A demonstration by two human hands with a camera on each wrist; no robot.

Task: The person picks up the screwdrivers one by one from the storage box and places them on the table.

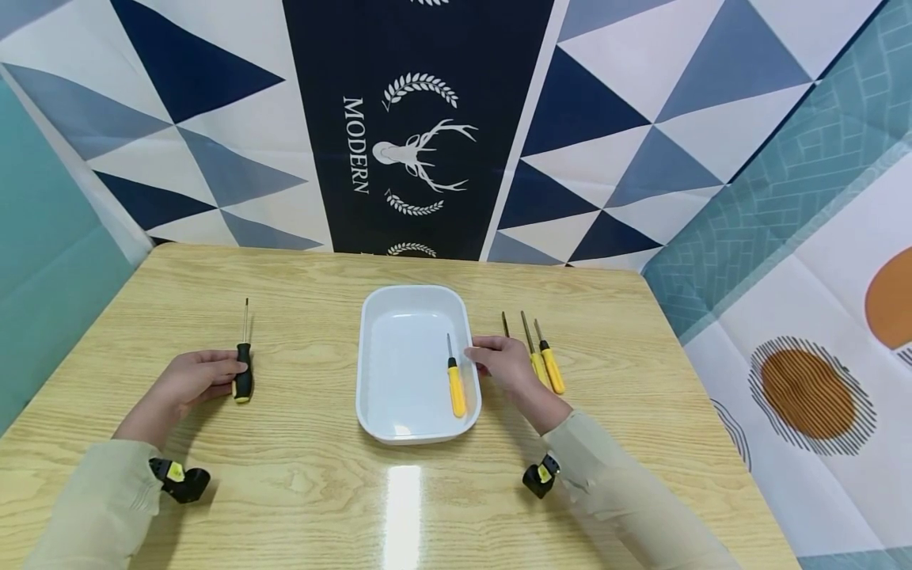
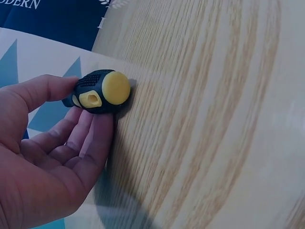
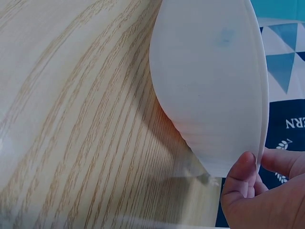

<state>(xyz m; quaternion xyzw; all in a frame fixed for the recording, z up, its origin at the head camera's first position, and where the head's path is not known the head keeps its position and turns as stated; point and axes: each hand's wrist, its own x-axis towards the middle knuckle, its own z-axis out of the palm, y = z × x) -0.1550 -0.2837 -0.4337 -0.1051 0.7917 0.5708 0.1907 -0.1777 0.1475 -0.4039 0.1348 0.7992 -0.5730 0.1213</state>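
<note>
On the left of the table, my left hand [image 1: 198, 378] pinches the handle of a screwdriver [image 1: 243, 372] between thumb and fingers. Its handle is black with a yellow end, which faces the camera in the left wrist view [image 2: 116, 88]; the thin metal shaft points to the back. Near the middle stands a white rectangular tray [image 1: 402, 356], and my right hand [image 1: 504, 366] grips its right rim. The right wrist view shows thumb and fingers on either side of that rim [image 3: 263, 95]. Inside the tray lies a yellow-handled screwdriver [image 1: 456, 388] along the right wall.
Right of the tray are two yellow-handled screwdrivers [image 1: 550, 368] and another metal shaft [image 1: 505, 323], partly hidden by my right hand. Behind the wooden table [image 1: 285, 491] hangs a patterned cloth [image 1: 584, 142]. A small black camera is strapped on each wrist.
</note>
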